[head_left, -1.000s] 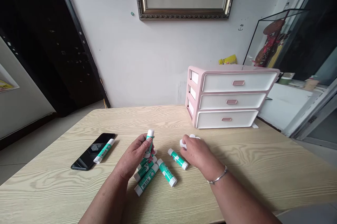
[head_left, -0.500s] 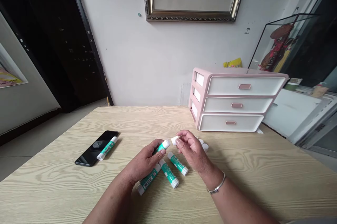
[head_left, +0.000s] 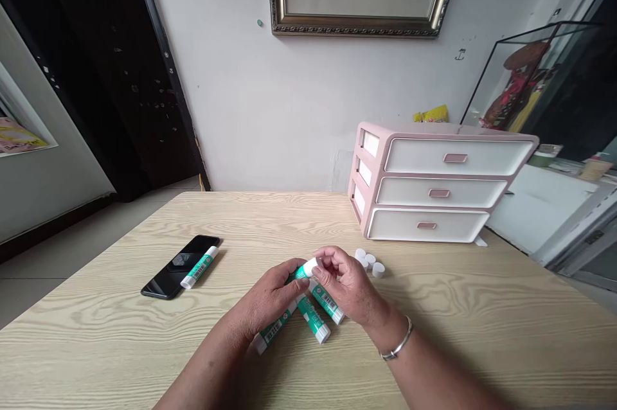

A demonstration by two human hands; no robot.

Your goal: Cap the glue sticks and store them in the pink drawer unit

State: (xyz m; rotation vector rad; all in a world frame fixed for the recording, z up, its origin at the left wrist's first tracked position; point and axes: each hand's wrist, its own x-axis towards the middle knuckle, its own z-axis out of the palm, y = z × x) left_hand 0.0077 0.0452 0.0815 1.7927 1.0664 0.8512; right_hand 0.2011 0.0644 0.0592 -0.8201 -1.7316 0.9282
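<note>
My left hand (head_left: 276, 294) is wrapped round a green and white glue stick (head_left: 299, 272), which tilts up to the right. At its upper end my right hand (head_left: 349, 285) pinches the white cap (head_left: 312, 267), and the cap meets the tube. Beneath my hands lie three more glue sticks: one at the left (head_left: 276, 330), partly covered by my left hand, a middle one (head_left: 314, 320) and a right one (head_left: 328, 303). Several loose white caps (head_left: 378, 270) are grouped just beyond my right hand.
Off to the left, a black phone (head_left: 168, 275) lies on the wooden table (head_left: 120, 346) with another glue stick (head_left: 200, 267) resting on its edge. A pink and white drawer unit (head_left: 438, 193) stands at the back right, against the wall (head_left: 270, 114).
My right hand has brought the cap leftward onto the end of the glue stick; a gap showed between them before. The view has shifted slightly.
</note>
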